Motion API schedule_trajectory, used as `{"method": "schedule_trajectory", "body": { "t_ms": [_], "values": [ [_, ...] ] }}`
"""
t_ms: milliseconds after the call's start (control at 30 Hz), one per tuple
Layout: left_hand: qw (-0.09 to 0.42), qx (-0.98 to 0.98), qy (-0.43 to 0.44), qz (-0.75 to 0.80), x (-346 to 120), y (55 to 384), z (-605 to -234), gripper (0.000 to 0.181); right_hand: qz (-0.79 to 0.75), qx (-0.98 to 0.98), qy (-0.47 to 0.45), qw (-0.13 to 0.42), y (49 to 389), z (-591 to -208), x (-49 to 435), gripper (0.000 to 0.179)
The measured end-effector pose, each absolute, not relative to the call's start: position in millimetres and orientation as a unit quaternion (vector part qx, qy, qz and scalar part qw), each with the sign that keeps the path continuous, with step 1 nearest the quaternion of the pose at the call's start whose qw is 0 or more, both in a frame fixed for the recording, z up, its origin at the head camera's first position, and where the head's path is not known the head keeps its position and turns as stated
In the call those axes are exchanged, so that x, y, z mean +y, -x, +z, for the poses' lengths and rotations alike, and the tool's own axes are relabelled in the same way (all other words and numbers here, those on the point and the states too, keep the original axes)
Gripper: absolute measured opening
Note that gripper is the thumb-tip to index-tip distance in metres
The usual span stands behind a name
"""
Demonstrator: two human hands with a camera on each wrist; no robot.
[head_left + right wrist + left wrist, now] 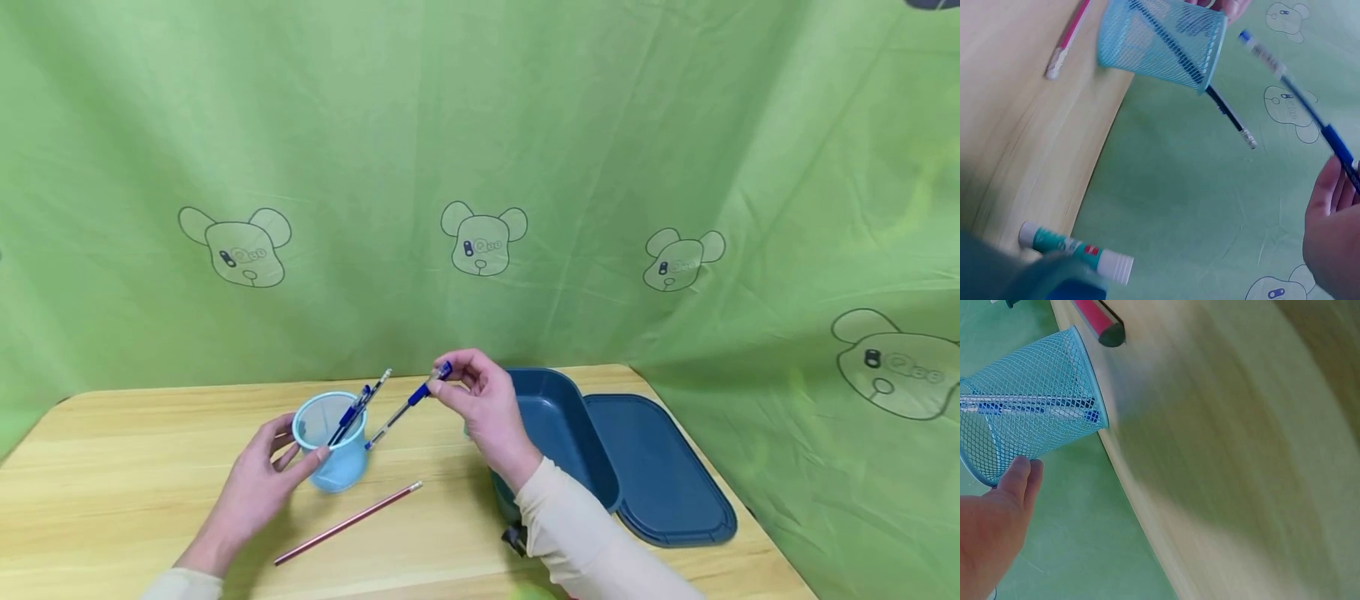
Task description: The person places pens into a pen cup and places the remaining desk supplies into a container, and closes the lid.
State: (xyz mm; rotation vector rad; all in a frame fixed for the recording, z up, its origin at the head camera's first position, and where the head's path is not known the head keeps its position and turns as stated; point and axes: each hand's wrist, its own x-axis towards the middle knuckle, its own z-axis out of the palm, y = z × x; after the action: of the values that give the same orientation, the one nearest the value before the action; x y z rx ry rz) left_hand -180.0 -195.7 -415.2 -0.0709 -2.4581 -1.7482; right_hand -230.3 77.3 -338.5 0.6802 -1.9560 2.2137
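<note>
A light-blue mesh pen cup (341,467) stands on the wooden table, and my left hand (251,483) holds it near the rim, thumb in front and fingers on the far left side. A blue pen (351,414) and a dark pencil with an eraser end (382,382) lean inside it. To the cup's right, my right hand (491,412) pinches a clear-barrelled blue pen (397,419) by its upper end. This pen slants down, its lower end beside the cup's rim and outside it. The right wrist view shows the held pen (1307,107) apart from the cup (1160,47).
A red pencil (348,523) lies on the table in front of the cup. At right stand a dark-blue box (558,433) and its flat lid (667,475). In the right wrist view, a glue stick (1075,249) lies by the box. A green curtain (375,317) hangs behind.
</note>
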Motion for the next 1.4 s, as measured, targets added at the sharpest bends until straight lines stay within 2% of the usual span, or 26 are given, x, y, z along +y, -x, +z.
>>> {"method": "schedule_trajectory", "body": {
  "t_ms": [267,700,1067,1233,1400],
  "values": [
    [0.065,-0.819,0.031,-0.569,-195,181,-417,0.09,0.745,-0.632,-0.201,0.078,238,-339,60,0.026],
    [0.063,-0.817,0.029,-0.572,-193,184,-419,0.089,0.739,-0.646,-0.176,0.077,249,-351,42,0.026],
    [0.085,-0.832,0.054,-0.545,-196,187,-415,0.088,0.729,-0.66,-0.174,0.055,252,-364,26,0.032],
    [0.094,-0.836,0.056,-0.538,-194,187,-416,0.083,0.721,-0.673,-0.164,0.039,252,-373,19,0.028],
    [0.095,-0.826,0.052,-0.553,-196,185,-415,0.086,0.716,-0.679,-0.16,0.022,249,-380,11,0.026]
  ]
}}
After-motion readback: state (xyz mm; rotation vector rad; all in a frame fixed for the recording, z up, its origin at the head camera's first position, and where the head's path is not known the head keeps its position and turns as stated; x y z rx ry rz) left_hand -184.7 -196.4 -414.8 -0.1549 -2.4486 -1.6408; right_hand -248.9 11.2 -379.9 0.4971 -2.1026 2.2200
